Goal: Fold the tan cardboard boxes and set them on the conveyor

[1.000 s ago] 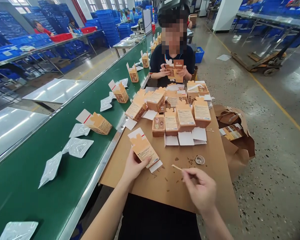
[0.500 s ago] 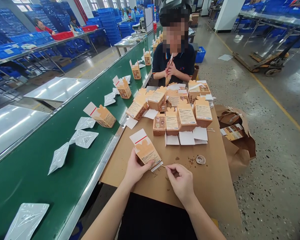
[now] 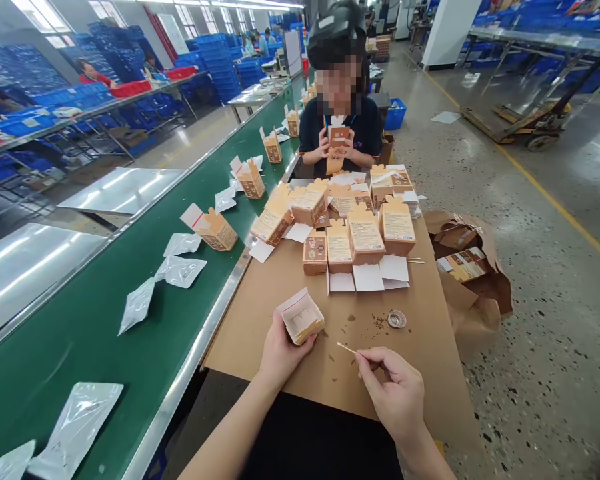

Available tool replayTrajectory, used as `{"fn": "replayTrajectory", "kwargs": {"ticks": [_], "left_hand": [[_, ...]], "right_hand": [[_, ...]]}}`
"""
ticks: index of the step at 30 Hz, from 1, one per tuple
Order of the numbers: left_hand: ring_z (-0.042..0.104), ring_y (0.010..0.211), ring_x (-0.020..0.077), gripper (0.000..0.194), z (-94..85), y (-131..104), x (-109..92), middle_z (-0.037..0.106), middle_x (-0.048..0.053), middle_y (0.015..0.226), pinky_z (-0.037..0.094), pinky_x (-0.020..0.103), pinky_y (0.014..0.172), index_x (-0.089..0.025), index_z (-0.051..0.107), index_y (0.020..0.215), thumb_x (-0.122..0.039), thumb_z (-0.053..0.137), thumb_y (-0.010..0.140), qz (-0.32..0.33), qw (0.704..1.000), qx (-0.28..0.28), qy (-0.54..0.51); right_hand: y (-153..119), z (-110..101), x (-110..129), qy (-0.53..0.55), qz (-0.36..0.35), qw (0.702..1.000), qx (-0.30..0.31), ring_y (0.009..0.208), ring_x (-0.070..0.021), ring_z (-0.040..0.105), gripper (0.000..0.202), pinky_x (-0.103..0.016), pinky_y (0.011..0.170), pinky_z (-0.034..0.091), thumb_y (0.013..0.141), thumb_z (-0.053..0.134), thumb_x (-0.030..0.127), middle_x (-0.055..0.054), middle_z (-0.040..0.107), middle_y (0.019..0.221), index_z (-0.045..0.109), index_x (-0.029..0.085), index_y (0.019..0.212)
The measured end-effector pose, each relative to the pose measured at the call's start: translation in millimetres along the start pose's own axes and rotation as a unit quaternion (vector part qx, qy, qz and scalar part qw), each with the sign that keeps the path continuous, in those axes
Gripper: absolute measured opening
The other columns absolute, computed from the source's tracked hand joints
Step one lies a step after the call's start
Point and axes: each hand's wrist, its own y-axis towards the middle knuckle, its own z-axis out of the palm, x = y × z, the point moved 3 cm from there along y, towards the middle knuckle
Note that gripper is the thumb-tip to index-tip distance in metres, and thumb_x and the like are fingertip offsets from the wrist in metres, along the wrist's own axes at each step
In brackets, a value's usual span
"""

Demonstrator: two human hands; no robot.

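Note:
My left hand (image 3: 281, 353) is wrapped round a small carton (image 3: 301, 317), its open end tilted up toward me so the pale inside shows. To the right, my right hand (image 3: 393, 380) pinches a thin cotton swab (image 3: 347, 348), whose tip points left toward the carton without touching it. A small clear round dish (image 3: 397, 319) lies beyond my right hand, beside brown specks on the brown table covering (image 3: 250, 320). Several orange-and-brown cartons (image 3: 365, 233) stand grouped farther back on the table.
A green conveyor (image 3: 145, 360) on the left carries silver pouches (image 3: 180, 271) and open cartons (image 3: 217, 230). Across the table a person (image 3: 340, 133) holds a carton. More swabs (image 3: 416, 261) lie at the table's right edge, near a brown paper bag (image 3: 473, 267) with flat cartons.
The carton in my left hand has turned so its opening faces me. My right hand has moved right, away from it, with the swab. Pouches and a carton on the conveyor have shifted.

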Motion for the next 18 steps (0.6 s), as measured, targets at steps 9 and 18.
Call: {"fn": "replayTrajectory", "kwargs": {"ticks": [9,18], "left_hand": [[0.078,0.142,0.0493,0.088,-136.4,-9.0,23.2,0.083,0.011,0.136,0.066,0.068,0.119,-0.033,0.058,0.133,-0.055,0.11,0.065,-0.098,0.933,-0.343,0.047],[0.073,0.149,0.051,0.086,-240.1,-2.5,46.0,0.073,0.01,0.137,0.062,0.072,0.127,-0.031,0.055,0.125,-0.05,0.107,0.059,-0.182,0.898,-0.381,0.12]], "right_hand": [[-12.1,-24.6,-18.0,-0.008,0.037,0.999,-0.017,0.056,-0.0187,0.078,0.031,-0.025,0.064,0.071,0.107,0.092,0.051,-0.003,0.081,0.071,0.092,0.026,0.089],[-11.4,-27.4,-41.1,-0.012,0.073,0.997,0.006,0.061,-0.021,0.082,0.036,-0.026,0.068,0.075,0.102,0.096,0.059,-0.007,0.085,0.076,0.095,0.024,0.089]]}}
